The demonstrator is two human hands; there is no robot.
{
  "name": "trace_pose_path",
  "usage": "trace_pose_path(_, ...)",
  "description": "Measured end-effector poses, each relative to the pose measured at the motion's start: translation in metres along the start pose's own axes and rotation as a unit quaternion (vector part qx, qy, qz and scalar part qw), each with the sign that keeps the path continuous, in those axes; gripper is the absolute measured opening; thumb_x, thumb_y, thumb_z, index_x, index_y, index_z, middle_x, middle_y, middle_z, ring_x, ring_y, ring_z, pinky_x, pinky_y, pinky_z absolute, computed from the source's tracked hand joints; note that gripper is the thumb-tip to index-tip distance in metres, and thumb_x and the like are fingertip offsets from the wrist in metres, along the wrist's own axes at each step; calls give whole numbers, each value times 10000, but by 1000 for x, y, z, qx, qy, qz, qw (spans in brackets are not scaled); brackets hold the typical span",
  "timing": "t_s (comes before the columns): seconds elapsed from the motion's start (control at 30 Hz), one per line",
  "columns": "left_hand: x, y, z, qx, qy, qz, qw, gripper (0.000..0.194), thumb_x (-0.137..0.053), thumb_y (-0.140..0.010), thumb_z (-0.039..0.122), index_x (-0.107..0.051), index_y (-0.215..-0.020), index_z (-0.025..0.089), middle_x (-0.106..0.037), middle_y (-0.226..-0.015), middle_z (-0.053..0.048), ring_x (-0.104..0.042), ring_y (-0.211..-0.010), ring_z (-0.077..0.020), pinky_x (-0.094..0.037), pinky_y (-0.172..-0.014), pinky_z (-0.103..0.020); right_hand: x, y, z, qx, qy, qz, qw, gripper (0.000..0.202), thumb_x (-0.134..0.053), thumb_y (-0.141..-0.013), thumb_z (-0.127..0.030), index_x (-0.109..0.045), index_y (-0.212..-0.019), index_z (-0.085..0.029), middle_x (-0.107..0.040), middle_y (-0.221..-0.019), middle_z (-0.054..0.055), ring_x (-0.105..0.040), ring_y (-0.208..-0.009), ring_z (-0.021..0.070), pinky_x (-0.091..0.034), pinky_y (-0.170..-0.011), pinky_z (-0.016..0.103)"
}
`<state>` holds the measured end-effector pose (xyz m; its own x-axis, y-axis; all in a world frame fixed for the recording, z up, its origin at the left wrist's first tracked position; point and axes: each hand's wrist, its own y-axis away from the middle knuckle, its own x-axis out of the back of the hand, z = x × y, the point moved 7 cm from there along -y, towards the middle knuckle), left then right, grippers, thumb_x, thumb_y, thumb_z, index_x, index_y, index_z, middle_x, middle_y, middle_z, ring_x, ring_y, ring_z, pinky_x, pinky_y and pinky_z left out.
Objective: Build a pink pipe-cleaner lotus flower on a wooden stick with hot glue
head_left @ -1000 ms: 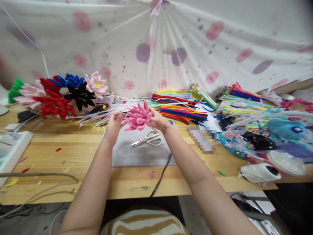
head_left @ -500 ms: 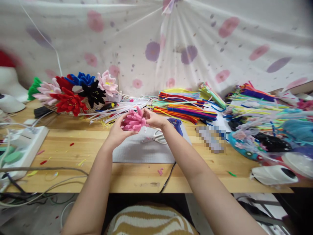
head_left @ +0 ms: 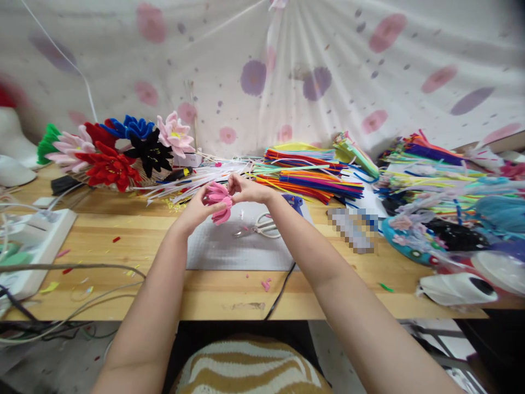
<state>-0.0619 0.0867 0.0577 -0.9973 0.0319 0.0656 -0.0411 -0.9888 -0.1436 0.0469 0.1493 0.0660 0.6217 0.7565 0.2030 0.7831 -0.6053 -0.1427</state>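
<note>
A pink pipe-cleaner flower [head_left: 220,203] is held above a grey mat [head_left: 238,246] on the wooden table [head_left: 123,241]. My left hand [head_left: 196,208] cups it from the left and below. My right hand [head_left: 246,189] pinches its top from the right. The petals look squeezed together between both hands. White-handled scissors [head_left: 258,227] lie on the mat just under my right wrist, and a blue glue gun [head_left: 293,203] shows behind my right forearm.
Finished flowers in red, black, blue and pink [head_left: 115,150] lie at the back left. Piles of coloured pipe cleaners [head_left: 311,175] fill the back and right. A power strip [head_left: 28,241] and cables sit at left, a white spool [head_left: 455,287] at the right edge.
The flower went from spread open to bunched tight. Both hands closed in on it and moved slightly lower and left; the view shifted too.
</note>
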Motion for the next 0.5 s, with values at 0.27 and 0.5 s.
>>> trace_pose_path(0.27,4,-2,-14,10,62,24,998,670,-712,-589,333,-473,-1197,181,-543,-1140,-115,-567,-943,-195,-456,-808,-336,4,10,11,-14,-62,14,998,406,-698,-510,-120,-375,-744,-197,-494,-721,-61,-478,-634,62,-421,-570,194)
trace_pose_path(0.5,-13,8,-29,25,54,-39,998,1144,-776,-475,218,-101,-1389,348,-277,-1394,-119,-410,-1199,-260,-419,-901,-377,16,19,26,-1,-154,57,987,399,-702,-505,-121,-401,-758,-190,-506,-720,-64,-474,-609,51,-407,-549,170)
